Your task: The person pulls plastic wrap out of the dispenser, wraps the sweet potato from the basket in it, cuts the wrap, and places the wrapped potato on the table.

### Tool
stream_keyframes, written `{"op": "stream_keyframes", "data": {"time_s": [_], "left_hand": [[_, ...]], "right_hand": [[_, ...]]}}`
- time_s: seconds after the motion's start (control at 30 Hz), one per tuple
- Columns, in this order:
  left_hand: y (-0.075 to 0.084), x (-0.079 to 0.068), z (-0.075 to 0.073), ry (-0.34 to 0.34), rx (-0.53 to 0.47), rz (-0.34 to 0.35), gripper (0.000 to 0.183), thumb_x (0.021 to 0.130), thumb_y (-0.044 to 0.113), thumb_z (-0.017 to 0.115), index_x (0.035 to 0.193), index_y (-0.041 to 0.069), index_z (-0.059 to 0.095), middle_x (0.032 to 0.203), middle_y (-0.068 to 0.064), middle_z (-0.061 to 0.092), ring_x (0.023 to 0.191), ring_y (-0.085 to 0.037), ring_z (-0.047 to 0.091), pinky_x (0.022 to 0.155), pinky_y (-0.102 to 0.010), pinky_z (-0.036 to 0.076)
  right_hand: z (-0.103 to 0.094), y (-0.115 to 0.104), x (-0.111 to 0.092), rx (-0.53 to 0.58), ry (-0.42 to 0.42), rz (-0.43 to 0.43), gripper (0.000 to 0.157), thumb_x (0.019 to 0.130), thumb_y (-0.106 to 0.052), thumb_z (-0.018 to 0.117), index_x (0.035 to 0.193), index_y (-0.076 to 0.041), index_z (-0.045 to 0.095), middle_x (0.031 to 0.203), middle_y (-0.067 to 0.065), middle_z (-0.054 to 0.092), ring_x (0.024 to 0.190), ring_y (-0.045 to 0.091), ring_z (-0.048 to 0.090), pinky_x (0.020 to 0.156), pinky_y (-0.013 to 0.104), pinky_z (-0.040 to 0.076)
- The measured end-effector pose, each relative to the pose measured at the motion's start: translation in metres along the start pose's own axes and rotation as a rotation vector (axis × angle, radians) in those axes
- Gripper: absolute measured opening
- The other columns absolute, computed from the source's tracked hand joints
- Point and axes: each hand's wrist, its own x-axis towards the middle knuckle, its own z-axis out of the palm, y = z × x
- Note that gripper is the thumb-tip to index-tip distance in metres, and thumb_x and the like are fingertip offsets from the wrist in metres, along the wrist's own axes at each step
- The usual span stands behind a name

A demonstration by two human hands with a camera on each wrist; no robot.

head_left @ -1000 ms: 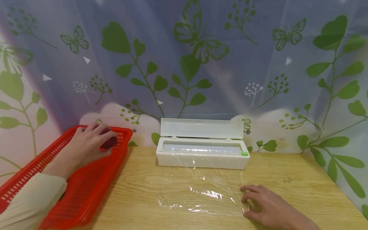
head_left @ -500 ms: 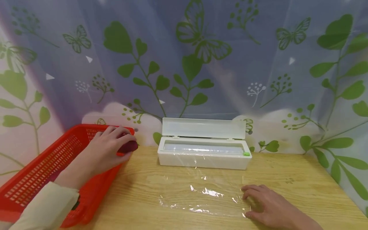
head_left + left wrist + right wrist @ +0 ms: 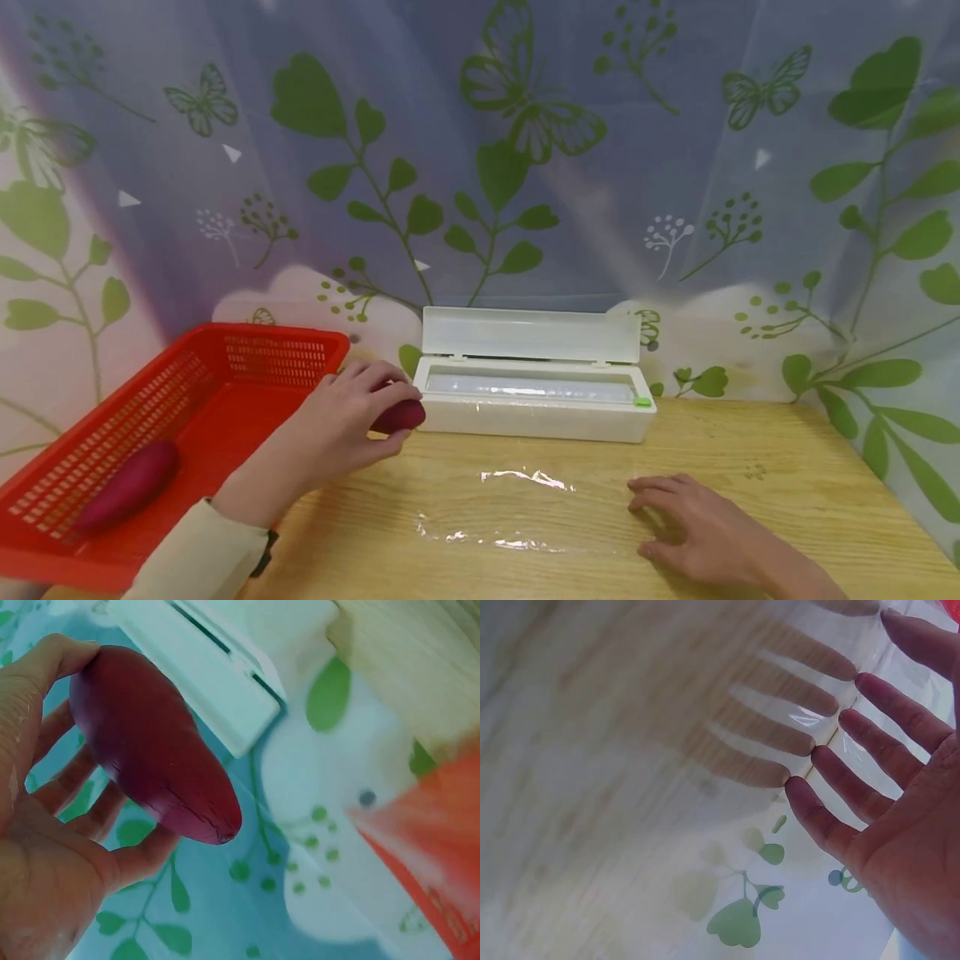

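My left hand [image 3: 337, 425] holds a purple-red sweet potato [image 3: 402, 417] between thumb and fingers, above the table just right of the basket. In the left wrist view the sweet potato [image 3: 154, 742] is long and tapered, its narrow end pointing away from the palm. A sheet of clear cling film [image 3: 517, 510] lies spread on the table, drawn out from a white film dispenser box [image 3: 532, 421] with its lid up. At the film's right edge my right hand [image 3: 701, 527] rests its fingertips on the tabletop, fingers spread and slightly bent.
A red slotted plastic basket [image 3: 273, 350] stands at the left with a second sweet potato [image 3: 131, 487] inside. A green slider [image 3: 642, 402] sits at the dispenser's right end. Behind the wooden table [image 3: 750, 450] hangs a leaf-and-butterfly patterned curtain [image 3: 585, 217].
My left hand has carried the sweet potato rightward out over the basket's edge to above the table. The second sweet potato has come into view. My right hand has stayed in place.
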Motion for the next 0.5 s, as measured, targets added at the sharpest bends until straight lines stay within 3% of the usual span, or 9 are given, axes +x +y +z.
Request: {"op": "stream_keyframes", "data": {"time_s": [0.17,0.37,0.5], "left_hand": [[0.015,0.006,0.017,0.002,-0.035,0.019,0.035,0.082,0.024,0.084,0.114,0.018,0.074,0.115,-0.004,0.069,0.105,-0.023,0.061,0.078,-0.038,0.059],[0.029,0.012,0.039,0.018,-0.044,0.036,0.035,0.085,0.03,0.082,0.117,0.021,0.073,0.115,-0.001,0.069,0.103,-0.021,0.063,0.077,-0.035,0.058],[0.039,0.014,0.052,-0.011,-0.093,0.031,0.036,0.087,0.032,0.08,0.12,0.022,0.07,0.119,-0.001,0.069,0.104,-0.021,0.063,0.08,-0.037,0.059]], "right_hand": [[-0.001,0.0,0.002,0.018,-0.026,0.034,0.035,0.092,-0.053,0.069,0.12,-0.031,0.067,0.141,-0.002,0.063,0.124,0.032,0.061,0.094,0.052,0.054],[0.001,-0.002,0.001,-0.006,0.011,0.019,0.037,0.091,-0.053,0.071,0.118,-0.03,0.067,0.139,-0.001,0.064,0.122,0.031,0.061,0.095,0.052,0.054],[0.002,-0.003,0.0,-0.015,0.027,0.023,0.036,0.09,-0.053,0.072,0.118,-0.03,0.067,0.138,-0.001,0.065,0.121,0.03,0.062,0.095,0.053,0.054]]}}
